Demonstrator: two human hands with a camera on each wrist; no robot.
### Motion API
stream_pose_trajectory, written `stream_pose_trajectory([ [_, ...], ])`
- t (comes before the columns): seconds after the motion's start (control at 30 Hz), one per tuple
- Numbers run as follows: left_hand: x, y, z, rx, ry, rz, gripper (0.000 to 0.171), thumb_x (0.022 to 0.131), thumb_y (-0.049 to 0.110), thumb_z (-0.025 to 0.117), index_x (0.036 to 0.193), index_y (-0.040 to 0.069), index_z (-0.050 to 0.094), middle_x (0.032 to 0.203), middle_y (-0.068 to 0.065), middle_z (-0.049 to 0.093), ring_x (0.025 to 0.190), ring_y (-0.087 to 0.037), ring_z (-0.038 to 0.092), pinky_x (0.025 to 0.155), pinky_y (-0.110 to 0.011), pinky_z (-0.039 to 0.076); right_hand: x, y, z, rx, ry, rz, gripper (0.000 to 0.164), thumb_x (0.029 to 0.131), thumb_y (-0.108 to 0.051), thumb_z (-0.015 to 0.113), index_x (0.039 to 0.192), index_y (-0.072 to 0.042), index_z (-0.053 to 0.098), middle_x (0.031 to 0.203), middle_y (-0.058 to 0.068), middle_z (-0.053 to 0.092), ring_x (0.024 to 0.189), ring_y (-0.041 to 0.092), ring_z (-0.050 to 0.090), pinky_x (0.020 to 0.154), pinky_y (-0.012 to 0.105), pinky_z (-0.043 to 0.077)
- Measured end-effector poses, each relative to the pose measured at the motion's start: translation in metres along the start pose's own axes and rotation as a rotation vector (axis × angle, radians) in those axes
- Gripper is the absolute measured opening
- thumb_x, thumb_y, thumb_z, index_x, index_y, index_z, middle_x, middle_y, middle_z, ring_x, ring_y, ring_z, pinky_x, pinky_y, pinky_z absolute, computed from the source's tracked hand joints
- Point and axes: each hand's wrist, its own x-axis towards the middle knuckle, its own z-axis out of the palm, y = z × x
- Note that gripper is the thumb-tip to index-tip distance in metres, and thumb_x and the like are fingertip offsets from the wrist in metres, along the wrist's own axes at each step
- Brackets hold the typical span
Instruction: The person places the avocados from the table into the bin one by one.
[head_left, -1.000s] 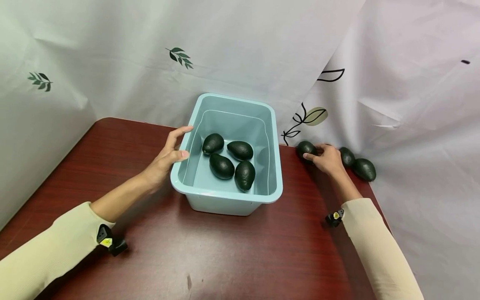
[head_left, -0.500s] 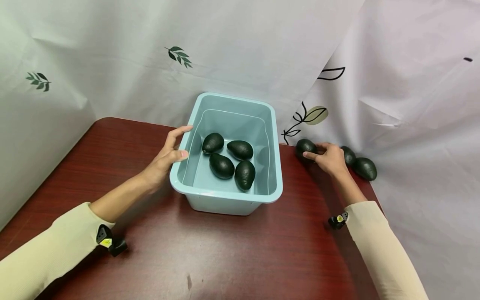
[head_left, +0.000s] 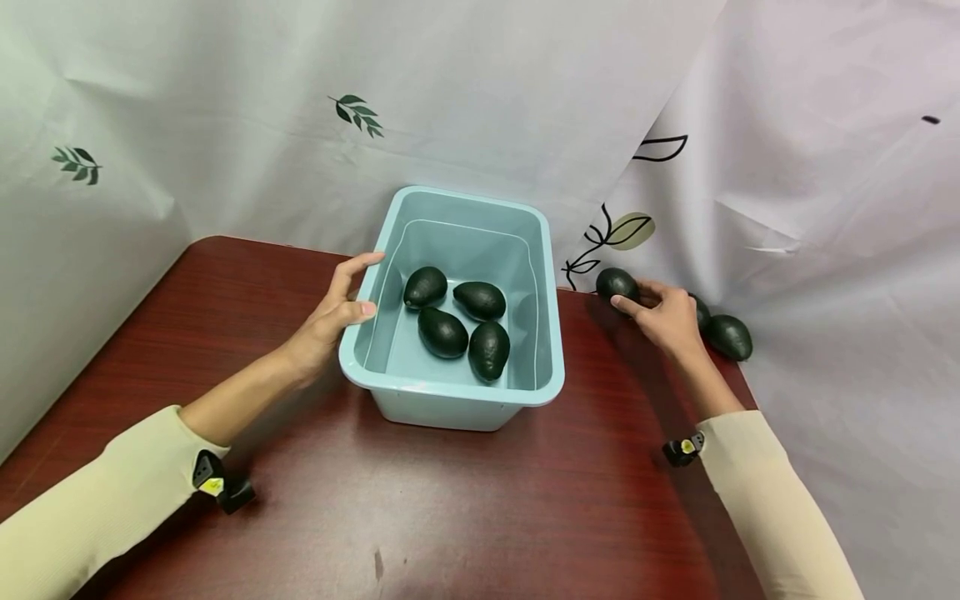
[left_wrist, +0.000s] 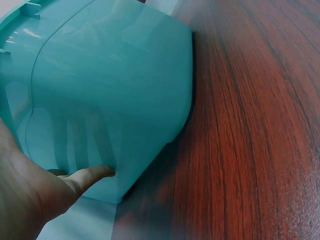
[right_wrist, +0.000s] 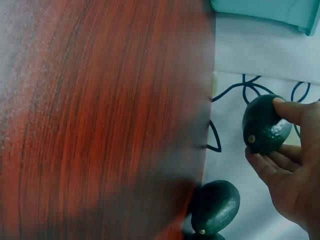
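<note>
In the head view, my right hand point(head_left: 663, 312) holds a dark green avocado point(head_left: 617, 285) between thumb and fingers, at the far right edge of the table. From the right wrist, that avocado point(right_wrist: 266, 124) shows its stem end, with the fingers beneath it. My left hand point(head_left: 322, 325) grips the left side of a light blue plastic tub point(head_left: 450, 398), its thumb over the rim. Seen from the left wrist, fingertips point(left_wrist: 107, 171) lie against the tub's outer wall point(left_wrist: 120, 85). Several avocados point(head_left: 443, 333) lie on the tub's floor.
Two more avocados rest at the table's right edge behind my right hand, one point(head_left: 729, 337) in full sight and the other point(head_left: 701, 312) partly covered. White leaf-printed cloth point(head_left: 480, 100) hangs behind and beside the reddish-brown table point(head_left: 450, 508).
My right hand has lifted the avocado slightly up from the table edge and shifted a little to the right. The left hand and tub stay in place.
</note>
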Motion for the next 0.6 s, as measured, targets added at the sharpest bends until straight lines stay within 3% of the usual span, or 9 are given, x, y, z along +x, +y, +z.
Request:
stream_pose_trajectory([
  [0.3, 0.0, -0.001, 0.0, -0.004, 0.002, -0.001, 0.073, 0.1, 0.028, 0.048, 0.17, 0.042, 0.03, 0.163, -0.026, 0.038, 0.132, -0.031, 0.061, 0.097, -0.033, 0.057, -0.006, -0.005, -0.004, 0.051, 0.058, -0.007, 0.08, 0.098, -0.056, 0.084, 0.158, -0.006, 0.065, 0.148, 0.019, 0.075, 0.135, 0.038, 0.075, 0.119, 0.054, 0.055],
  [0.4, 0.0, -0.001, 0.0, 0.001, 0.003, -0.003, 0.073, 0.101, 0.028, 0.048, 0.17, 0.041, 0.03, 0.162, -0.025, 0.039, 0.131, -0.031, 0.062, 0.096, -0.032, 0.058, -0.008, -0.008, -0.006, 0.063, 0.063, -0.01, 0.078, 0.098, -0.055, 0.085, 0.158, -0.008, 0.066, 0.148, 0.018, 0.075, 0.134, 0.037, 0.076, 0.109, 0.036, 0.06],
  [0.5, 0.0, 0.0, 0.0, 0.002, 0.003, -0.004, 0.072, 0.101, 0.028, 0.048, 0.17, 0.041, 0.03, 0.161, -0.025, 0.04, 0.13, -0.031, 0.062, 0.096, -0.032, 0.058, -0.01, -0.011, -0.006, 0.073, 0.056, -0.026, 0.077, 0.098, -0.053, 0.085, 0.158, -0.01, 0.066, 0.148, 0.017, 0.075, 0.134, 0.037, 0.076, 0.096, 0.014, 0.054],
  [0.6, 0.0, 0.001, 0.0, 0.001, 0.006, -0.004, 0.072, 0.102, 0.028, 0.047, 0.17, 0.041, 0.03, 0.162, -0.024, 0.039, 0.131, -0.03, 0.061, 0.096, -0.032, 0.058, -0.012, -0.016, -0.006, 0.084, 0.046, -0.053, 0.075, 0.1, -0.05, 0.085, 0.159, -0.009, 0.065, 0.148, 0.018, 0.075, 0.134, 0.038, 0.076, 0.092, 0.008, 0.052],
])
